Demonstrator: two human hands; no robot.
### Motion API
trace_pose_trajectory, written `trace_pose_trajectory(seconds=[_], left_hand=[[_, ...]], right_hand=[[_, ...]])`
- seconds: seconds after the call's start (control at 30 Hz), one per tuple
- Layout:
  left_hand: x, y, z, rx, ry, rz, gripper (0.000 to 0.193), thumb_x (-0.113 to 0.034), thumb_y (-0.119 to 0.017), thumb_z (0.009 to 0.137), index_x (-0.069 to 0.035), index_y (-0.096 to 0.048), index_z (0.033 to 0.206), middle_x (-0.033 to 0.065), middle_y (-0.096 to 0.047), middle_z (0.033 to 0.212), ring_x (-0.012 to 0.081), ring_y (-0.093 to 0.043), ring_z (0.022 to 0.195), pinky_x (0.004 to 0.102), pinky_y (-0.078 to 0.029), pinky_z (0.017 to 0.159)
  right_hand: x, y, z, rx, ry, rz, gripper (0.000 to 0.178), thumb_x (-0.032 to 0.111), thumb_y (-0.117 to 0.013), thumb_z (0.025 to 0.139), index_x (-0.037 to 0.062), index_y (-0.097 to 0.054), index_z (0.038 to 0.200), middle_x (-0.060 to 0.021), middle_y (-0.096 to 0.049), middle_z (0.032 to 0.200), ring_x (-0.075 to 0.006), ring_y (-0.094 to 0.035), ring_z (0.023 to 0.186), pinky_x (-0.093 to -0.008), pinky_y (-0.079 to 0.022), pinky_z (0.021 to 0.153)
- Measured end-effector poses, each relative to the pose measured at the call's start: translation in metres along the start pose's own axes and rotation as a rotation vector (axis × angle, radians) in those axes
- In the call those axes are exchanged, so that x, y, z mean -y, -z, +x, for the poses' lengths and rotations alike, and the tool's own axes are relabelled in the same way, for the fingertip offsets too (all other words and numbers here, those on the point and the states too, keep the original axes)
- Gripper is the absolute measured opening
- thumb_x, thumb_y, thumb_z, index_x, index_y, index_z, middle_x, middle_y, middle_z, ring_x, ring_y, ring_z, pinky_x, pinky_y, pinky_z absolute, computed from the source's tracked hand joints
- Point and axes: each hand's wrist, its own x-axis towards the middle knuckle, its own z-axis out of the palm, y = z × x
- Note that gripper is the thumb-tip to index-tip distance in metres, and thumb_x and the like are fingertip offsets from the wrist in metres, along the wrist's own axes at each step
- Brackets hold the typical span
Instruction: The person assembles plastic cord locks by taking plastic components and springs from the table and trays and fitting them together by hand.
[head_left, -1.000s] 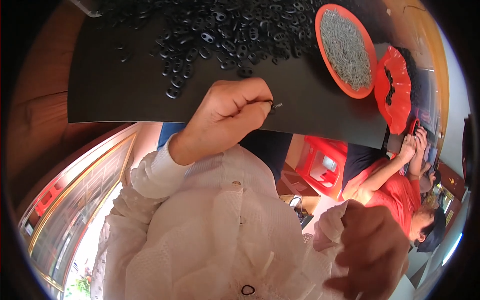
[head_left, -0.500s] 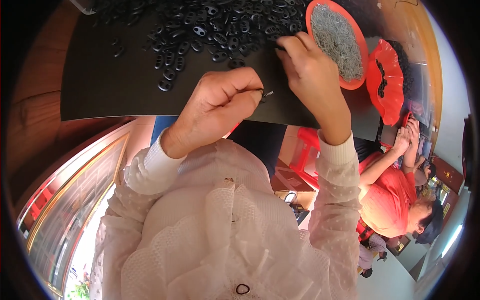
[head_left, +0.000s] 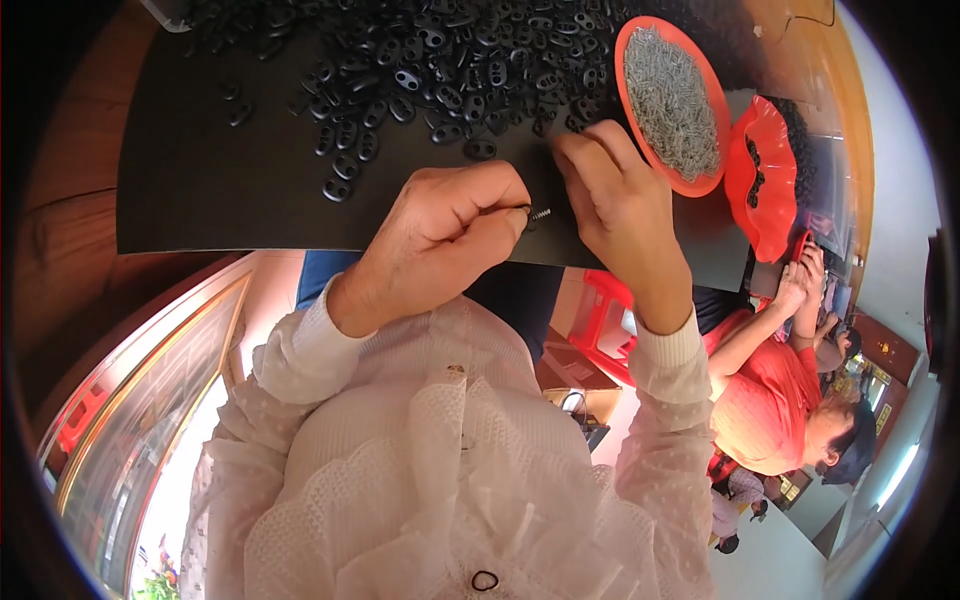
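My left hand [head_left: 440, 220] is closed in a pinch at the table's front edge. Between its thumb and forefinger is a small black plastic piece, mostly hidden, with a thin metal spring [head_left: 541, 213] sticking out to the right. Just right of the spring is my right hand [head_left: 620, 195], its fingers curled and tips together; whatever they hold is hidden. Beyond both hands spreads a heap of black oval two-hole cord-lock pieces [head_left: 450, 95] on the dark tabletop [head_left: 230, 210]. An orange-red oval dish [head_left: 712, 85] of small metal springs [head_left: 672, 105] lies beyond my right hand.
A red wavy-rimmed bowl [head_left: 770, 215] with a few black pieces stands right of the dish. Farther right, a person in a red shirt [head_left: 765, 395] holds a small red object. A red plastic stool [head_left: 605, 320] and a cardboard box [head_left: 575, 375] are below the table.
My right hand has drawn back from the edge of the black heap toward my left hand. The left hand keeps its pinch on the small piece with the spring. The view has shifted slightly.
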Motion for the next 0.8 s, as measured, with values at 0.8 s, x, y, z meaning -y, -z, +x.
trace_pose_trajectory(seconds=[0.8], left_hand=[[0.0,0.0,-0.001,0.007,0.061,0.041,0.005,0.002,-0.05,0.082,0.001,-0.053,0.078,0.0005,-0.049,0.066,0.0056,-0.044,0.059,0.0219,-0.035,0.052]], right_hand=[[0.006,0.003,-0.012,0.043,-0.067,-0.002,0.043,-0.002,-0.063,0.072,0.0054,-0.061,0.114,-0.0081,-0.054,0.089,-0.0255,-0.061,0.071,-0.036,-0.049,0.054]])
